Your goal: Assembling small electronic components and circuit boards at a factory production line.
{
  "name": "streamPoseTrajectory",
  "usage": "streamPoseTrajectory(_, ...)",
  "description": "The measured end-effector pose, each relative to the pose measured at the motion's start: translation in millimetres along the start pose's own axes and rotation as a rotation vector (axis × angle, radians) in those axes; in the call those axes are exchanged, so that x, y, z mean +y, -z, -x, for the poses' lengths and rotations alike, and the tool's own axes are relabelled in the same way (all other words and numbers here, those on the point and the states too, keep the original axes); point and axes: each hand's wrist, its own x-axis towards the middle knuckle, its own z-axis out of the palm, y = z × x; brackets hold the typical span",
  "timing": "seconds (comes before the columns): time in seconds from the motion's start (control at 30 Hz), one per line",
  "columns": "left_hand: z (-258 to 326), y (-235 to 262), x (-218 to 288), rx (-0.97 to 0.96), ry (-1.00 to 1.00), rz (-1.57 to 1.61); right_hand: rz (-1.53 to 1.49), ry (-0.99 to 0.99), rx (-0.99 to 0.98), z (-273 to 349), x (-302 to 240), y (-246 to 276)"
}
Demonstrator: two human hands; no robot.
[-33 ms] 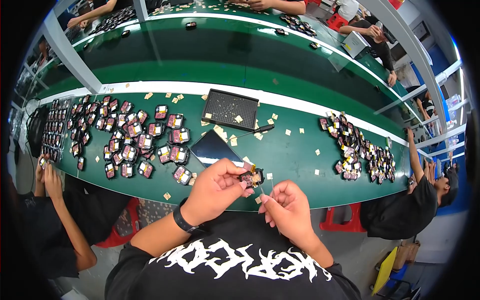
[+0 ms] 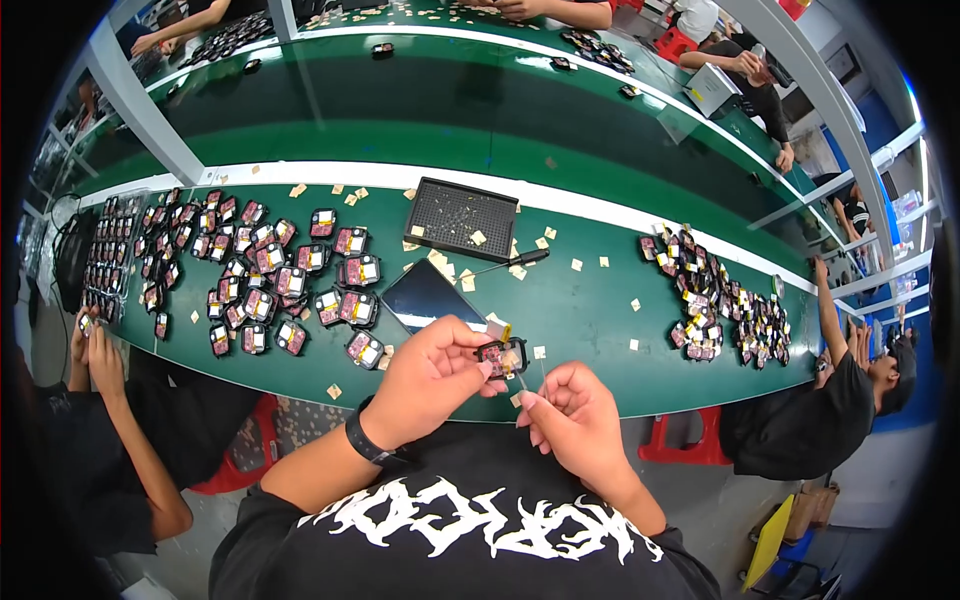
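Note:
Between the thumb and fingers of my left hand (image 2: 432, 375) is a small black electronic unit (image 2: 500, 357), its open housing showing a reddish circuit board. A yellow tab stands out at its upper edge. My right hand (image 2: 575, 410) is closed on thin metal tweezers (image 2: 543, 374). Their two prongs are apart and point up; one tip is at the unit's lower right edge. Just behind my left hand lies a dark flat panel (image 2: 430, 297) with a glossy surface. Small pale square pieces (image 2: 540, 352) are scattered around my hands.
Many similar units (image 2: 290, 282) are heaped on the green bench to the left, with another pile (image 2: 700, 300) at the right. A black tray (image 2: 462, 218) and a screwdriver (image 2: 530, 257) lie ahead. Co-workers sit on both sides. A white rail (image 2: 570, 200) borders the conveyor belt (image 2: 450, 110).
The unit in my left hand has tilted slightly, and its yellow tab shows more. The tweezers stay close to it.

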Motion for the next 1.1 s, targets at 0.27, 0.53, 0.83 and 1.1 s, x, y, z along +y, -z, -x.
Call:
streamPoseTrajectory(0.27, 2.9, -3.4, -3.1, -0.026, 0.14, 0.08, -0.151, 0.332, 0.008, -7.7, 14.4, 12.6)
streamPoseTrajectory(0.53, 3.6, -18.3, -3.8, -0.163, 0.154, -0.186, 0.404, 0.283, -0.019, -29.5, -23.6, 6.7)
streamPoseTrajectory(0.83, -1.4, -11.6, -12.1, -0.048, 0.214, 0.053, 0.137, 0.287, 0.044, -11.2, -3.0, 14.2)
streamPoseTrajectory(1.1, -5.3, -14.7, -18.5, -0.018, 0.194, 0.082, 0.184, 0.266, 0.108, -5.7, 3.5, 12.6)
